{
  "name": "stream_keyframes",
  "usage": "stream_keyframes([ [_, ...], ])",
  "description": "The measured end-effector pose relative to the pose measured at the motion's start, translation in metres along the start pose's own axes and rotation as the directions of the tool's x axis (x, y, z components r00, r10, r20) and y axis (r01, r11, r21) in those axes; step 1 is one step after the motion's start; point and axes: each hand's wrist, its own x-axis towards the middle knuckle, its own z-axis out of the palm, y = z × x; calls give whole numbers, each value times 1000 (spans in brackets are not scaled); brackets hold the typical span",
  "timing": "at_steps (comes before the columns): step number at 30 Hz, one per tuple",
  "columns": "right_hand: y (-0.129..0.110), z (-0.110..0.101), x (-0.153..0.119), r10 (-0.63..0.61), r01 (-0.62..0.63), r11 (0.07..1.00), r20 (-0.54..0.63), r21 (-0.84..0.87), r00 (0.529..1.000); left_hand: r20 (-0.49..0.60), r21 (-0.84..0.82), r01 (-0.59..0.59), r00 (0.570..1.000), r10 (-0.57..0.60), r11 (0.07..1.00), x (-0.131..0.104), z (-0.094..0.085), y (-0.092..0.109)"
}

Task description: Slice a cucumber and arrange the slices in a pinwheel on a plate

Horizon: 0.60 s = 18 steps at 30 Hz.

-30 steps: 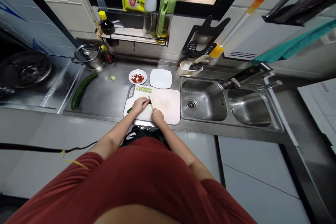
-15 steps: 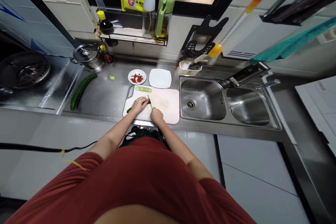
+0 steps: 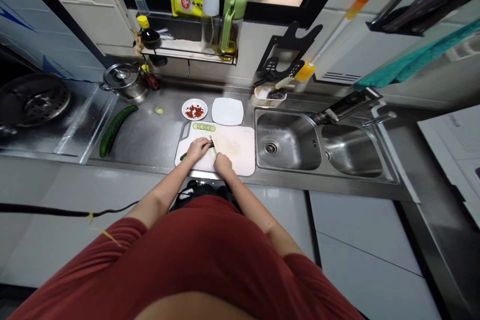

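My left hand is closed over a dark green cucumber that lies on the white cutting board; most of the cucumber is hidden under the fingers, with one end showing at each side. My right hand grips a knife by its handle, which the fist covers. The blade stands at the cucumber's right end, close beside my left fingertips. A row of pale green cucumber slices lies along the board's upper left part.
Behind the board are a plate of chopped red pieces and a white square plate. A whole cucumber and a cut end piece lie left, near a lidded pot. The double sink adjoins the board's right side.
The whole view has shifted slightly. Both hands stay in nearly the same place on the board, with the knife still at the cucumber's right end.
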Motion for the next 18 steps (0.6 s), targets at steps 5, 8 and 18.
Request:
stream_keyframes([
  [5,9,9,-12,10,-10,1000,27,-8,1000,-1,-7,-5,1000,4,1000,0,-1,1],
  [8,13,14,-16,12,-12,1000,21,-15,1000,-2,-16,-10,1000,10,1000,0,-1,1],
  [18,21,17,-29,-10,10,1000,19,-29,1000,-27,-23,-31,999,31,999,0,2,-2],
])
